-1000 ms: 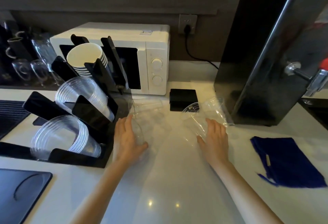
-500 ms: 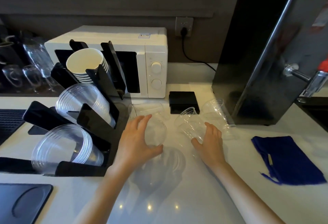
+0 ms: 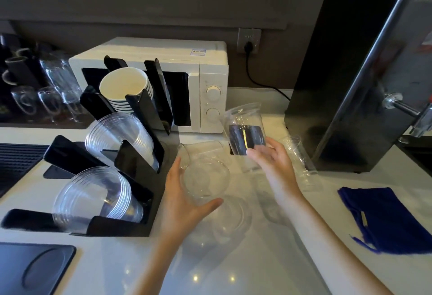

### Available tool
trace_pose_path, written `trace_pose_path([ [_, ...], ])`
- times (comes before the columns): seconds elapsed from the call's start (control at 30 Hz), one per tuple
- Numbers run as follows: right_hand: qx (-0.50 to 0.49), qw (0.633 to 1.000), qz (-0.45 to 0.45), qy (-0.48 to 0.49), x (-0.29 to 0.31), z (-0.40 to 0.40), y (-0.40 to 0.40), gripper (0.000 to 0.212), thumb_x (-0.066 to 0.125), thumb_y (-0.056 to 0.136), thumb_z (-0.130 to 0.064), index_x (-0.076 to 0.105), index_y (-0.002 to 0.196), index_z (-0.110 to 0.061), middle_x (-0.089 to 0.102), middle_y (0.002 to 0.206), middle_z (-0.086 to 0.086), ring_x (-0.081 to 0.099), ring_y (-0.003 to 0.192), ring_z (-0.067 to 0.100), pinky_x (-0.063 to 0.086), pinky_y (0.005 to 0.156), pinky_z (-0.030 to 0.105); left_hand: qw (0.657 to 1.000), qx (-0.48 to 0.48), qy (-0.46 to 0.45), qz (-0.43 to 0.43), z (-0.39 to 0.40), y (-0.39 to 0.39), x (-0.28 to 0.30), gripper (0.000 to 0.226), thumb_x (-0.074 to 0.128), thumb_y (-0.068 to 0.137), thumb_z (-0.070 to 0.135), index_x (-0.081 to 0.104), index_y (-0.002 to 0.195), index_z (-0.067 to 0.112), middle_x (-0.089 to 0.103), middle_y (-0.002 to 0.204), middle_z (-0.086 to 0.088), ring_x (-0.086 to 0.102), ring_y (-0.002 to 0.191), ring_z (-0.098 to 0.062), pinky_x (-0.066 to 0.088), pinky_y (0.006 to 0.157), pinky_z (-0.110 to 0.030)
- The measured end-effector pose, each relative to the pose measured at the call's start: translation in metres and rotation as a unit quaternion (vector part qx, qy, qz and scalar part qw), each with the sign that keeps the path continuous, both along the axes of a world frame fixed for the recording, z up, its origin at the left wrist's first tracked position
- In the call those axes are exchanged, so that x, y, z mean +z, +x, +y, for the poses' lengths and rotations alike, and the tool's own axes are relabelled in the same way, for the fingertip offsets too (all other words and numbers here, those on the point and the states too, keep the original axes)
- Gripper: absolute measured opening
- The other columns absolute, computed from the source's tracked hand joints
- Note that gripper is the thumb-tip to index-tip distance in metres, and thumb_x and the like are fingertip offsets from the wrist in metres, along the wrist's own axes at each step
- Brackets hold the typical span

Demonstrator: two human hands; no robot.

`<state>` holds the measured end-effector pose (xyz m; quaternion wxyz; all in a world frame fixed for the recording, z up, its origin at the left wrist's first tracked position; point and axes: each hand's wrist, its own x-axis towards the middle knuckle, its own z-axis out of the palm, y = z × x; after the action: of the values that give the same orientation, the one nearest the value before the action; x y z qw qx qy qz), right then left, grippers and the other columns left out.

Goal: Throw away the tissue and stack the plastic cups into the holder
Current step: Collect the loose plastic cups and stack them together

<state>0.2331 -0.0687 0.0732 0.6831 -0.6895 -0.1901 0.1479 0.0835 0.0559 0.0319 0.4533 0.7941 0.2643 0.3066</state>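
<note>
My left hand (image 3: 181, 197) grips a clear plastic cup (image 3: 205, 180), held just above the counter with its mouth facing me. My right hand (image 3: 273, 161) holds a second clear cup (image 3: 244, 119) lifted and tilted, mouth up and away. Another clear cup (image 3: 298, 154) lies on its side by the dark machine, and one more lies behind the left-hand cup (image 3: 203, 148). The black cup holder (image 3: 131, 222) stands to the left with stacks of clear cups (image 3: 93, 196) and white paper cups (image 3: 124, 86) in its slots. No tissue is visible.
A white microwave (image 3: 205, 65) stands behind the holder. A tall dark machine (image 3: 350, 84) with a metal tap blocks the right. A blue cloth (image 3: 388, 220) lies at the right, a small black box (image 3: 236, 148) sits behind the raised cup, glassware at far left.
My right hand has lifted its cup off the counter and raised it toward the microwave. My left hand has brought its cup up and turned the mouth toward me.
</note>
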Motion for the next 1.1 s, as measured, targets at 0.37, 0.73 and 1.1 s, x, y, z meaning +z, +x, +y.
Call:
trace_pose_path([
  [0.37, 0.174, 0.983, -0.033, -0.041, -0.009, 0.02, -0.034, 0.072, 0.069, 0.062, -0.033, 0.034, 0.125, -0.035, 0.049, 0.119, -0.008, 0.044, 0.117, 0.002, 0.036, 0.084, 0.016, 0.995, 0.002, -0.098, -0.008, -0.003, 0.01, -0.021, 0.093, 0.087, 0.05, 0.028, 0.04, 0.13, 0.026, 0.054, 0.112, 0.016, 0.052, 0.109, -0.002, 0.039, 0.073, 0.002],
  [0.73, 0.247, 0.963, 0.0, -0.104, -0.026, 0.013, -0.034, 0.091, 0.064, 0.057, -0.056, 0.028, 0.139, -0.036, 0.038, 0.137, -0.012, 0.035, 0.128, 0.006, 0.034, 0.104, 0.026, 0.998, -0.005, -0.066, -0.012, -0.004, 0.001, -0.011, 0.076, 0.085, 0.055, 0.015, 0.042, 0.116, 0.032, 0.055, 0.103, 0.017, 0.052, 0.092, 0.014, 0.037, 0.07, 0.006],
  [1.1, 0.243, 0.887, -0.282, -0.273, -0.029, 0.058, 0.02, 0.063, 0.044, 0.081, 0.009, 0.038, 0.136, -0.021, 0.036, 0.147, 0.001, 0.023, 0.14, 0.016, 0.017, 0.108, 0.022, 0.997, 0.022, -0.072, 0.023, 0.011, -0.014, -0.019, 0.088, 0.083, 0.043, 0.047, 0.047, 0.121, 0.029, 0.059, 0.109, 0.017, 0.058, 0.101, 0.0, 0.049, 0.084, -0.017],
])
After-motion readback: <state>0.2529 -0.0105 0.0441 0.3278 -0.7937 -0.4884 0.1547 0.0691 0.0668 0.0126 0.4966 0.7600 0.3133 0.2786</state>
